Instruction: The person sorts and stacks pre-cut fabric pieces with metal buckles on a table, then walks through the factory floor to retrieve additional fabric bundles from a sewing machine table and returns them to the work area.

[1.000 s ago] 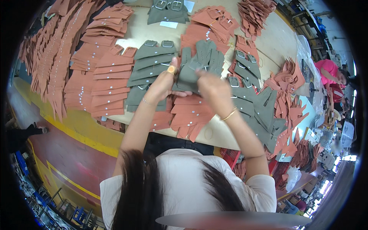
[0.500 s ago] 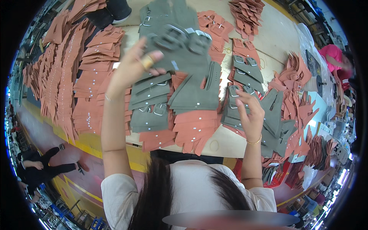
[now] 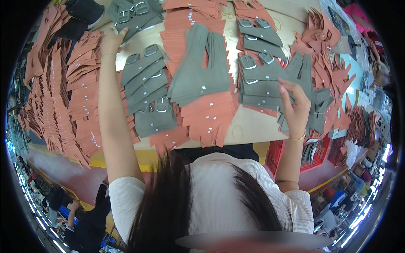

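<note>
One head-worn fisheye looks steeply down, close over the worktable [image 3: 253, 126].

Matt grey suede-like strap pieces [image 3: 145, 78] with shiny metal buckles [image 3: 150, 50]; matt rust-brown leather cutouts [image 3: 206, 116].

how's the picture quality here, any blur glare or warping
Head view: strong fisheye warping, so the table edge bows and a black rim rings the frame; even overhead light, faint shadows; small glints on the metal buckles; the left hand and right hand are fairly sharp; a blurred band smears the bottom edge, and the rim areas go soft.
</note>
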A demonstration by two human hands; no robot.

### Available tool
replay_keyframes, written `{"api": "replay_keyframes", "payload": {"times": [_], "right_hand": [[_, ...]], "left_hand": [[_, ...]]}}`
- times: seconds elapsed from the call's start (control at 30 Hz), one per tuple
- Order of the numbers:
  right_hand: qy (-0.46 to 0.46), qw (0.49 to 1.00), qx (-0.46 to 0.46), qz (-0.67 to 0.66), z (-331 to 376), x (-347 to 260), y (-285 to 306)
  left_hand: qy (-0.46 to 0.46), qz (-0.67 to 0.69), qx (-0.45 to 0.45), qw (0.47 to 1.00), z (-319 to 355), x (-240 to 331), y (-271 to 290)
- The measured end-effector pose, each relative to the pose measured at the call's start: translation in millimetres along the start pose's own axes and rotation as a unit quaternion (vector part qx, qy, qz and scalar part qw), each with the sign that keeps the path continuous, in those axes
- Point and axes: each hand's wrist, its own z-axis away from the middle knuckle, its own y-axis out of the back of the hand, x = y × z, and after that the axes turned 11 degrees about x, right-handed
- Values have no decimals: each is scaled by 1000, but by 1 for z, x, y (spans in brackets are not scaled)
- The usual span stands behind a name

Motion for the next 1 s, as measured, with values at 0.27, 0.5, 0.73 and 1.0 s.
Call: {"api": "replay_keyframes", "payload": {"times": [0.27, 0.5, 0.73, 1.0], "right_hand": [[-28, 990, 119, 66, 11, 24, 59], [-35, 954, 254, 157, 47, 62, 136], [-156, 939, 233, 197, 91, 87, 165], [-285, 904, -10, 319, 137, 153, 139]], "left_hand": [[-246, 164, -37, 955, 161, 31, 33], [-295, 74, -62, 951, 254, 74, 19], [-297, 41, 19, 954, 268, 77, 15], [-181, 94, -125, 971, 278, 96, 28]]}}
